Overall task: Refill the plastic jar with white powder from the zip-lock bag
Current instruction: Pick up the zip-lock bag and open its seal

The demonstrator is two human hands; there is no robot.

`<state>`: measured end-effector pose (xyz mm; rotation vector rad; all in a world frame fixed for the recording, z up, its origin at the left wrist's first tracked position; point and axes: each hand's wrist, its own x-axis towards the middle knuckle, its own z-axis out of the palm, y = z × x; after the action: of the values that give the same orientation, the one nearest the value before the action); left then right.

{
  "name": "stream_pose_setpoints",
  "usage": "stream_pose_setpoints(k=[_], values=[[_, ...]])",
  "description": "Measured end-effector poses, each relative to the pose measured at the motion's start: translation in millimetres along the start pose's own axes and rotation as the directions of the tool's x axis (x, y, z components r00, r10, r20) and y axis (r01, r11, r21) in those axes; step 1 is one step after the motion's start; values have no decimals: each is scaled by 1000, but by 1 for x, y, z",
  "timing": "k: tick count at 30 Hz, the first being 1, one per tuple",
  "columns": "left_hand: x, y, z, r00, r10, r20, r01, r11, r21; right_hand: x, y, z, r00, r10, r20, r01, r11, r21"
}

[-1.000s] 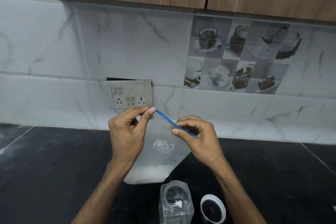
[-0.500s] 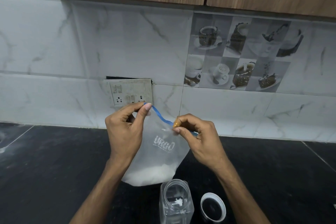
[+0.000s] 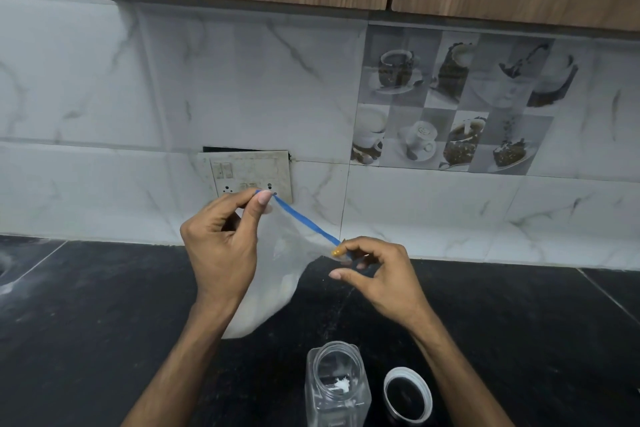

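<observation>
A clear zip-lock bag [image 3: 287,253] with a blue zip strip hangs above the black counter, white powder gathered in its bottom. My left hand [image 3: 221,246] pinches the strip's left end near the wall socket. At the strip's right end my right hand [image 3: 374,270] pinches the small yellow slider. Below, near the front edge, stands the clear plastic jar [image 3: 337,388], uncapped, with a small lump of white powder inside. Its white lid [image 3: 408,395] lies upside down just right of the jar.
The black stone counter [image 3: 104,322] has powder dust at its far left and a faint trail near the jar. A switch and socket plate [image 3: 249,173] is set in the marble wall tiles behind the bag. Wooden cabinets hang overhead.
My right hand has slid the yellow slider along the blue strip to the right and lower. The bag has turned, so its printed logo no longer shows. The jar and lid have not moved.
</observation>
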<state>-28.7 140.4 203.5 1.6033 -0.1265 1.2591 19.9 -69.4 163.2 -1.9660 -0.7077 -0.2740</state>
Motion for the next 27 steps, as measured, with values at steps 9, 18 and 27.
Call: stream_pose_setpoints(k=[9,18,27], values=[[3,-17,-17,988,-136,-67,137,990,13,26,-9,-10,991,-67,-117,70,997,16],[8,-33,-36,964,-256,-67,262,959,105,60,-39,-7,984,-165,-70,158,983,-88],[21,-30,-18,858,-48,511,-183,902,392,55,-25,0,977,-209,35,209,931,-300]])
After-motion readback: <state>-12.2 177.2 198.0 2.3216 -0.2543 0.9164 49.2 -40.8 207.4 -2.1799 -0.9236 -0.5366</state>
